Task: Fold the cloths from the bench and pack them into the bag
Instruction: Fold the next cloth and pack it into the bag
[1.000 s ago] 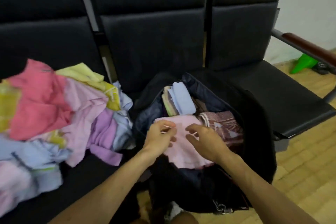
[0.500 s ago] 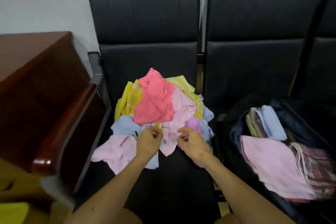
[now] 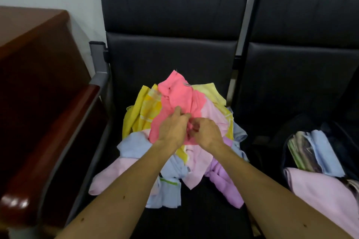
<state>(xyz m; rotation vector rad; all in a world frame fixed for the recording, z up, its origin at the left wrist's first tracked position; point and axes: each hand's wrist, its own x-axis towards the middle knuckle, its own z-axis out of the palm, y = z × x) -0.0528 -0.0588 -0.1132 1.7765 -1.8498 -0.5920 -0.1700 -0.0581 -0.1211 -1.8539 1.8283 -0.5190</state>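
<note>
A heap of loose cloths lies on the black bench seat (image 3: 194, 217): a coral pink cloth (image 3: 179, 96) on top, yellow (image 3: 142, 110), light blue (image 3: 134, 146), pale pink (image 3: 108, 176) and purple (image 3: 226, 182) ones around it. My left hand (image 3: 172, 129) and my right hand (image 3: 206, 134) meet on the lower part of the coral cloth, and both pinch its fabric. The open dark bag (image 3: 287, 141) sits on the seat to the right, holding a folded pale pink cloth (image 3: 322, 194), a folded blue one (image 3: 324, 153) and others.
A reddish-brown wooden desk (image 3: 35, 48) stands at the left, close to the bench's wooden armrest (image 3: 48, 147). The seat backs (image 3: 172, 50) rise behind the heap. The front of the seat below the cloths is bare.
My view swung from the bag to the heap. Both hands left the folded pink cloth in the bag, crossed to the pile and moved up it to take hold of the coral cloth.
</note>
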